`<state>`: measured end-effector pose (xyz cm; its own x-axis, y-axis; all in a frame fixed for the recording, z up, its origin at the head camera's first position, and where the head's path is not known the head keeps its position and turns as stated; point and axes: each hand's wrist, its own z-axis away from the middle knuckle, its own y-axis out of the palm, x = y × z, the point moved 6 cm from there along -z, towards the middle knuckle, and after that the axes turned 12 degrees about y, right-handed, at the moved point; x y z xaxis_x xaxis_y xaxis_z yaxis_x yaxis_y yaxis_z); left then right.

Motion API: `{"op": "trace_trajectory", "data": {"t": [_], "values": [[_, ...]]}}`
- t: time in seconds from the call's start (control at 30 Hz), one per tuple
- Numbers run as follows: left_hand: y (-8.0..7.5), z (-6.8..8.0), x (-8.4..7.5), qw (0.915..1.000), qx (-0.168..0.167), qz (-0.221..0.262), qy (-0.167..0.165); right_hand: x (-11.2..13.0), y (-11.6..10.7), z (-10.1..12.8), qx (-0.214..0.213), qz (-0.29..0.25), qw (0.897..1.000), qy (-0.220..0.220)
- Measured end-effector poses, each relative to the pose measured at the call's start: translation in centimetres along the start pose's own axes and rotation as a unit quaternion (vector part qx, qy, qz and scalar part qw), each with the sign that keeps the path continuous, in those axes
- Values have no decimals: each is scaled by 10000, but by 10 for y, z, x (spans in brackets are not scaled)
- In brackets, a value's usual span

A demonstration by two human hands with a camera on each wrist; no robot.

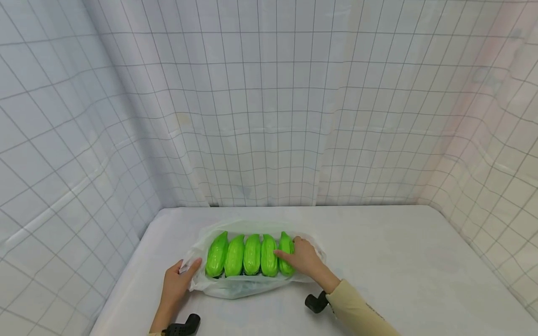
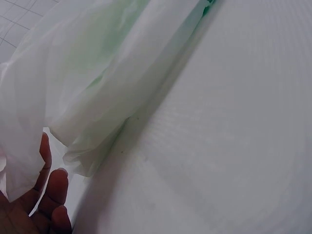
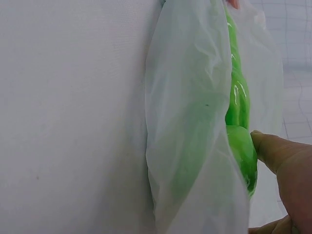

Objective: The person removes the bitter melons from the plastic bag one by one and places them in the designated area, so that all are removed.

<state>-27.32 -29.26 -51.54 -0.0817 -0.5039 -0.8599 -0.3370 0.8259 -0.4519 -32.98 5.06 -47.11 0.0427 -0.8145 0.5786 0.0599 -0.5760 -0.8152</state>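
Note:
Several glossy bright-green, long gourd-like fruits (image 1: pixel 251 255) lie side by side in a translucent white plastic bag (image 1: pixel 235 291), its mouth spread wide round them. At the bag's left edge my left hand (image 1: pixel 176 283) pinches the film between thumb and fingers; the left wrist view shows the fingers (image 2: pixel 54 187) partly behind the plastic. My right hand (image 1: pixel 307 259) reaches over the bag's right side and grips the rightmost green fruit (image 1: pixel 286 254), thumb across it and fingers on its far right side. In the right wrist view the thumb (image 3: pixel 273 148) touches green skin; the other fingers are mostly hidden.
The bag lies on a white-covered table (image 1: pixel 399 261). White grid-patterned curtains (image 1: pixel 269 116) hang behind and on both sides. Black devices are strapped at the left wrist (image 1: pixel 185 325) and the right wrist (image 1: pixel 316 302).

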Motion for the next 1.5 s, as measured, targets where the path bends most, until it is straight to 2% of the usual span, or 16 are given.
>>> {"op": "trace_trajectory", "data": {"t": [0.33,0.8,1.23,1.5], "values": [[0,0,0,9999,55,-97,-41,0,3,0,106,-171,9998,96],[1,0,0,10000,40,35,-5,-3,4,-1,41,-274,9995,138],[1,0,0,9997,-57,217,-13,-6,3,0,72,-600,9978,261],[1,-1,0,9998,-5,174,19,-10,5,-2,70,-696,9971,305]]}}
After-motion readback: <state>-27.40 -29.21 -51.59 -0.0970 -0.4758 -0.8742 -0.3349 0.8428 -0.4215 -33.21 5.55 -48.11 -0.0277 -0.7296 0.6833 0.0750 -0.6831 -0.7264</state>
